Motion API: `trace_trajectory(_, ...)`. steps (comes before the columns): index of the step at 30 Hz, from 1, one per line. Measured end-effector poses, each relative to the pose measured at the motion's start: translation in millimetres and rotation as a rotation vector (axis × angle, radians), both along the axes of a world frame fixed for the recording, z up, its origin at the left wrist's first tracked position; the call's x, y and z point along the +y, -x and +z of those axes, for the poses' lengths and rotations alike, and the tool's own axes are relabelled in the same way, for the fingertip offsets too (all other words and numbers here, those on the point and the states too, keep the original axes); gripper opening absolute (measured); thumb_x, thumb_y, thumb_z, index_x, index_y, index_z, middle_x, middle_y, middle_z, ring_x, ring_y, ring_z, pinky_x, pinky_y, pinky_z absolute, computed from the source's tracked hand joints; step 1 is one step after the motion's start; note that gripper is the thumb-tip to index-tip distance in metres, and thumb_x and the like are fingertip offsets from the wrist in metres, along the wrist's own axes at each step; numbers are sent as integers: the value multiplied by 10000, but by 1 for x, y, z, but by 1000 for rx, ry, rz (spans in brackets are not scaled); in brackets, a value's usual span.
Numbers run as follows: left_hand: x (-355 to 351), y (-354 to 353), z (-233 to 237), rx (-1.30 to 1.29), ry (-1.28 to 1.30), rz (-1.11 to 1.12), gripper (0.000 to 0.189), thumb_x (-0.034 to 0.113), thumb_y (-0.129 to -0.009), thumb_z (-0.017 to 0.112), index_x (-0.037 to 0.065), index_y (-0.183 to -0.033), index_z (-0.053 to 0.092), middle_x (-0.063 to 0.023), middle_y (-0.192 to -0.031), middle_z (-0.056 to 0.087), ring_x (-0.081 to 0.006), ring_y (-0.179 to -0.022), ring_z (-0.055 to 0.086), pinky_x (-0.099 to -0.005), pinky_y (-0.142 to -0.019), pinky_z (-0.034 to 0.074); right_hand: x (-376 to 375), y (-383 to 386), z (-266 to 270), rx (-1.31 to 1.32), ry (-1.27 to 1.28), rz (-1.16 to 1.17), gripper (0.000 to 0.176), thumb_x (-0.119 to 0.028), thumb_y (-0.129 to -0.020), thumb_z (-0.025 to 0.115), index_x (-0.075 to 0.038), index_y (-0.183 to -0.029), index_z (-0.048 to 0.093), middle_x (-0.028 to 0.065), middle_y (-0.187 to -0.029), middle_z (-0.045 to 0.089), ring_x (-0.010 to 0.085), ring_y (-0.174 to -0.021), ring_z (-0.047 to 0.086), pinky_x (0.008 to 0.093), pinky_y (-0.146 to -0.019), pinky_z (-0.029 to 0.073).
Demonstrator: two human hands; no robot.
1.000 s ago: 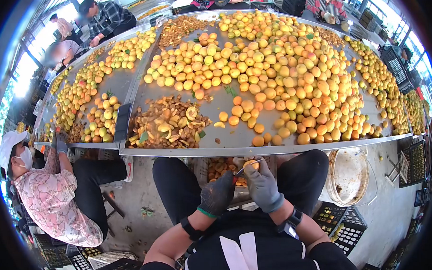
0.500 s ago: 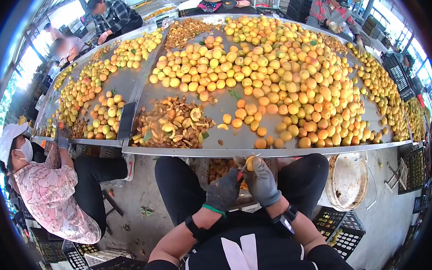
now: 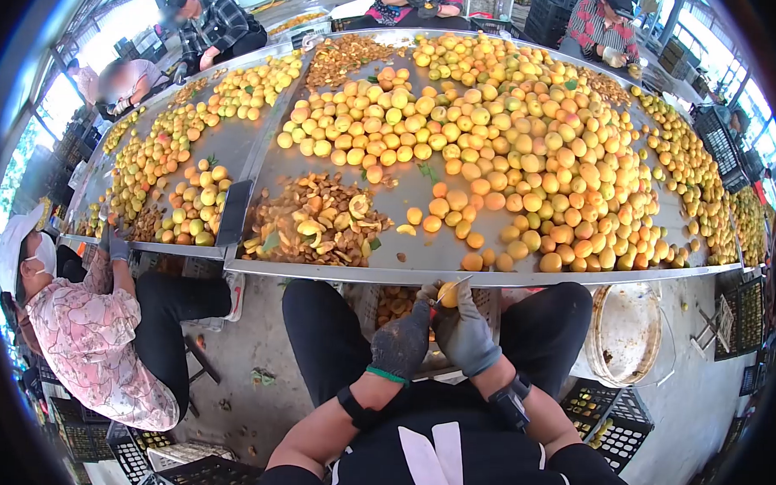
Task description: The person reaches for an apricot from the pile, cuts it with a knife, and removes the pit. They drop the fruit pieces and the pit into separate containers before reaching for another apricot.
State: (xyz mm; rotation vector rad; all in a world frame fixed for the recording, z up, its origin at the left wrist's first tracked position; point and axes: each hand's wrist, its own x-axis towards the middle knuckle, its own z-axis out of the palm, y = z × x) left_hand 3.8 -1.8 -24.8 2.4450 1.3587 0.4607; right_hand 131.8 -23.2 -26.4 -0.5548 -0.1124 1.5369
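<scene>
Right hand (image 3: pixel 470 333) clasps apricot (image 3: pixel 447 293), beside left hand (image 3: pixel 399 344) gripping knife (image 3: pixel 459 284) — blade slants up-right from that grip across the fruit.

Huge metal table (image 3: pixel 489 274) heaped with loose apricots (image 3: pixel 528 153), plus a pile of pits and scraps (image 3: pixel 316 227) near the front edge. White bucket (image 3: pixel 626 332) on the floor, black crates (image 3: pixel 608 421) around, masked coworker (image 3: pixel 85 343) seated alongside.

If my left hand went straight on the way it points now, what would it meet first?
Most likely the apricot gripped in the right hand; the left hand aims its knife at it. Past that, the table edge, though depth is unclear.
</scene>
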Motion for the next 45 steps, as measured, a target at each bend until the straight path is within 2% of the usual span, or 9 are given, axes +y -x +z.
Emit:
trace_trajectory(2,8,1,-1,-48,-90,-28,238,136,-868,526,63,-1092,558,-125,-675,612,-297,-613,634,-429,-505,485,0,-5,-4,50,21,28,367,-367,-975,470,-71,-1180,541,69,-1098,620,197,-1020,584,341,-934,448)
trace_trajectory(4,12,2,-4,-79,-144,-50,240,135,-868,525,65,-1094,563,-120,-680,612,-291,-613,633,-424,-500,484,2,-13,-9,-230,21,57,359,-352,-971,485,-66,-1182,539,71,-1126,610,204,-1032,578,350,-957,435)
trace_trajectory(14,14,6,-33,-59,-189,-87,256,125,-862,527,78,-1105,589,-91,-698,601,-265,-597,626,-405,-502,485,2,-17,-15,-116,31,114,327,-291,-960,522,-53,-1184,534,81,-1134,604,203,-1061,561,361,-975,424)
trace_trajectory(16,14,7,-21,-34,-216,-83,250,124,-862,527,82,-1100,593,-88,-694,599,-260,-593,623,-400,-498,483,-4,-21,-10,-527,66,95,341,-308,-967,508,-55,-1195,529,89,-1151,600,197,-1075,552,362,-995,402)
trace_trajectory(20,11,3,-13,-87,-295,-74,238,131,-863,527,90,-1085,603,-73,-685,593,-249,-583,612,-379,-486,477,-3,-18,3,-582,20,49,324,-260,-967,516,-47,-1211,531,60,-1099,628,146,-1048,573,307,-970,430)
trace_trajectory(25,8,4,-12,-83,-300,-43,231,156,-865,531,98,-1075,609,-60,-669,588,-240,-560,609,-374,-469,474,-2,-11,5,-78,-21,57,291,-238,-965,526,-58,-1194,531,84,-1150,607,176,-1059,574,327,-935,460)
trace_trajectory(32,4,9,3,48,-262,-12,211,124,-844,535,98,-1042,603,-72,-687,603,-257,-581,624,-388,-469,476,-3,-20,-3,-511,-11,195,392,-329,-974,486,-54,-1254,487,91,-1196,585,211,-1139,532,365,-1018,404)
trace_trajectory(38,6,9,0,-33,-365,1,146,175,-857,557,120,-982,610,-48,-646,586,-228,-554,614,-364,-451,469,-2,-9,-13,33,-4,137,366,-305,-988,458,-63,-1261,478,97,-1221,562,224,-1137,532,367,-1021,397)
trace_trajectory(45,-1,11,7,-5,-316,12,149,161,-842,561,136,-979,613,-47,-651,589,-231,-571,625,-366,-456,474,-4,-22,-6,-502,30,186,314,-232,-940,574,-64,-1202,532,72,-1154,606,168,-1067,579,300,-933,466)
